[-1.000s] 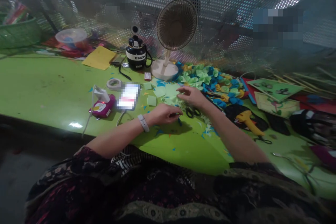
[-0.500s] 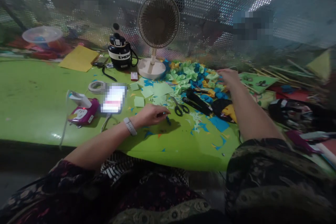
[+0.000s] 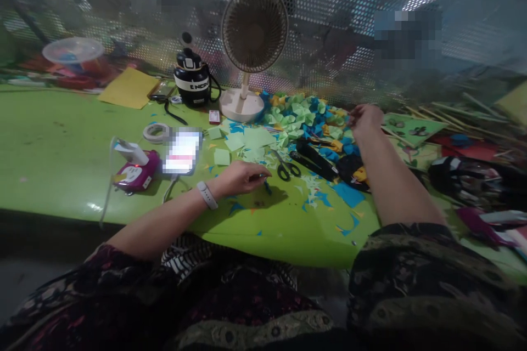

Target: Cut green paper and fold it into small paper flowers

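Note:
My left hand (image 3: 241, 176) rests on the green table (image 3: 61, 142), fingers pinched on a small dark pen-like thing whose tip shows blue at its fingertips. My right hand (image 3: 364, 119) is stretched far out at the right edge of a pile of folded green, blue and yellow paper pieces (image 3: 307, 115), fingers curled; what they hold is hidden. Black-handled scissors (image 3: 284, 167) lie between the two hands. Light green paper squares (image 3: 247, 140) lie just beyond the left hand.
A desk fan (image 3: 252, 44), black jug (image 3: 193, 82), tape roll (image 3: 155, 132), phone (image 3: 181, 152) and pink gadget (image 3: 134, 173) stand at the back and left. A black and yellow glue gun (image 3: 349, 167), decorated cards (image 3: 405, 129) and sticks crowd the right. Paper scraps litter the middle.
My right hand left the green squares near the left hand and reached far right to the edge of the folded paper pile, then curled. The left hand stayed put. The view shifted.

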Demonstrator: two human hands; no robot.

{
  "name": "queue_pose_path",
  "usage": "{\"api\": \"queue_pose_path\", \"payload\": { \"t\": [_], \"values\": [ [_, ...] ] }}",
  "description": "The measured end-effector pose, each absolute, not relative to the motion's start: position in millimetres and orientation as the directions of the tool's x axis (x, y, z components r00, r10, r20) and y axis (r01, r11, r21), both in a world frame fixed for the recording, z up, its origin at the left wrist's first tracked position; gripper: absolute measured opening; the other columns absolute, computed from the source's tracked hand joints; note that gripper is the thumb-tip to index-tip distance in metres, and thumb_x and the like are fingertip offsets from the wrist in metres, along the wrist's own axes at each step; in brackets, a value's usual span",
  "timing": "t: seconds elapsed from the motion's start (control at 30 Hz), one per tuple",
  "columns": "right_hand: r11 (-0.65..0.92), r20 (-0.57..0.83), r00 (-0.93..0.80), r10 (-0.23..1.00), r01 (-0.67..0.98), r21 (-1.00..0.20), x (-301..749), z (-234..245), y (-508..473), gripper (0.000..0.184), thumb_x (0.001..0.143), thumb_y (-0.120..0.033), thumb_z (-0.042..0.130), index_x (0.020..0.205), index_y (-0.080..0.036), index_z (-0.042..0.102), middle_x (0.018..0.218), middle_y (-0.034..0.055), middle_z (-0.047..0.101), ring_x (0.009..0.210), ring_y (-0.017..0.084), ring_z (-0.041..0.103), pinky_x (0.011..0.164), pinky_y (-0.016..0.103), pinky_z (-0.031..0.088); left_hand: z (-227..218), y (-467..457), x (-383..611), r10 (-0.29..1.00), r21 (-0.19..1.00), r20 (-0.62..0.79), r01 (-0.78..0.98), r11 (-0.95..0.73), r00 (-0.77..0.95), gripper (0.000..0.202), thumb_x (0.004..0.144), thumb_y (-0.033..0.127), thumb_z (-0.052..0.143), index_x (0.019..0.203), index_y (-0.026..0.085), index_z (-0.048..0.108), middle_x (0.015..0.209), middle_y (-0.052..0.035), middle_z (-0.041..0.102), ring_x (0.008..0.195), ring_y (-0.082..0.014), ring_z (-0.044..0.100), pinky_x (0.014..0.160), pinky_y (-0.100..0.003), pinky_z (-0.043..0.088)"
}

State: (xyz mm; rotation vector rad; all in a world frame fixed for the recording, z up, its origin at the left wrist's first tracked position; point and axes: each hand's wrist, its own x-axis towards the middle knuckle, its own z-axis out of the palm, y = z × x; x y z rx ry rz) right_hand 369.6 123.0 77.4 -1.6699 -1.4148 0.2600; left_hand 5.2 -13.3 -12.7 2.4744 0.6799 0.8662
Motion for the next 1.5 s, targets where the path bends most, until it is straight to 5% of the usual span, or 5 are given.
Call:
{"api": "queue_pose_path", "payload": {
  "t": [0.3,0.67,1.0,1.17,1.5],
  "values": [
    [0.068,0.049,-0.049,0.998,0.560,-0.826,243,72,75,0.006,0.084,-0.022,0.062,0.083,-0.017,0.063,0.063,-0.0001,0.063,0.051,0.012,0.054,0.056,0.027,0.045,-14,-13,5,0.516,0.465,0.463,0.298,-0.834,0.721,0.022,0.094,0.023,0.053,0.106,0.018,0.071,0.095,-0.0063,0.078,0.077,-0.0140,0.071,0.068,-0.024,0.051],
    [0.230,-0.116,-0.224,0.968,0.972,0.049,177,23,97,0.047,0.081,-0.043,0.066,0.114,-0.010,0.071,0.117,0.0192,0.072,0.107,0.033,0.066,0.083,0.033,0.049,-13,-12,8,0.496,0.452,0.473,0.283,-0.846,0.728,0.022,0.093,0.023,0.053,0.105,0.020,0.071,0.098,-0.0055,0.078,0.078,-0.0141,0.071,0.068,-0.024,0.049],
    [0.148,0.032,-0.148,0.988,0.989,0.007,184,27,92,0.026,0.083,-0.023,0.053,0.087,-0.013,0.076,0.091,0.0150,0.076,0.088,0.025,0.068,0.070,0.028,0.043,-13,-10,9,0.631,0.671,0.451,0.227,-0.706,0.632,0.017,0.086,0.025,0.062,0.096,0.019,0.074,0.080,-0.0050,0.075,0.065,-0.0140,0.065,0.063,-0.026,0.045],
    [0.251,0.337,-0.200,0.920,0.962,-0.112,198,48,58,0.021,0.083,-0.023,0.054,0.090,-0.016,0.073,0.091,0.0107,0.076,0.086,0.025,0.068,0.073,0.031,0.046,-12,-6,15,0.870,0.987,0.164,-0.071,-0.147,0.465,0.038,0.083,0.047,0.070,0.100,0.013,0.068,0.074,-0.0077,0.072,0.065,-0.0158,0.067,0.067,-0.029,0.053],
    [0.773,0.641,-0.584,0.499,0.634,-0.024,193,26,-24,0.014,0.090,-0.021,0.056,0.094,-0.021,0.070,0.113,0.0110,0.073,0.101,0.026,0.067,0.092,0.044,0.052,-1,-1,12,0.923,0.762,-0.082,-0.573,0.300,0.375,0.015,0.085,0.025,0.073,0.085,0.013,0.064,0.084,-0.0046,0.071,0.077,-0.0163,0.071,0.090,-0.039,0.057]
  ]
}}
